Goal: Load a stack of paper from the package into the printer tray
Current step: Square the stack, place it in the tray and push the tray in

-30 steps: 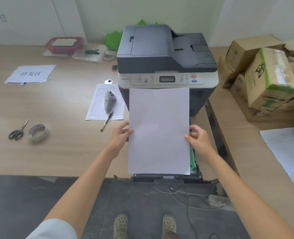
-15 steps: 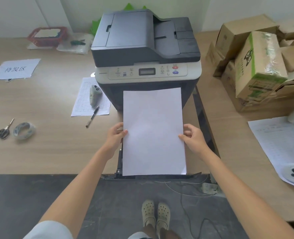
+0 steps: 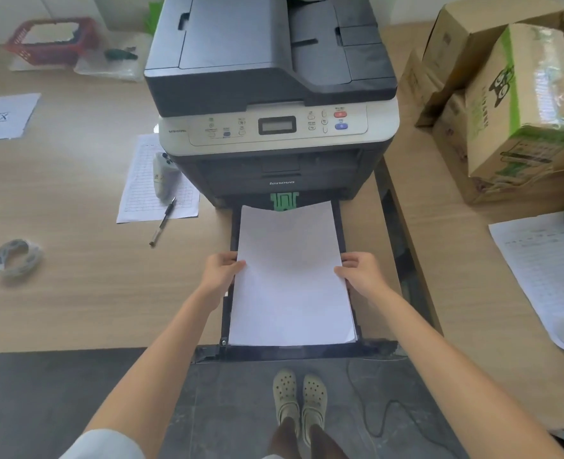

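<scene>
Paper stack going down into the pulled-out printer tray

Left hand (image 3: 222, 271) and right hand (image 3: 360, 271) each have a grip closed on a long edge of the paper stack (image 3: 290, 276), which lies between them inside the tray (image 3: 340, 226); its far edge reaches the green guide (image 3: 284, 200) ahead of both grips. The step in hand looks like seating the sheets. Next, likely: let go, square the stack against the guide, then slide the tray into the printer (image 3: 270, 77).
</scene>
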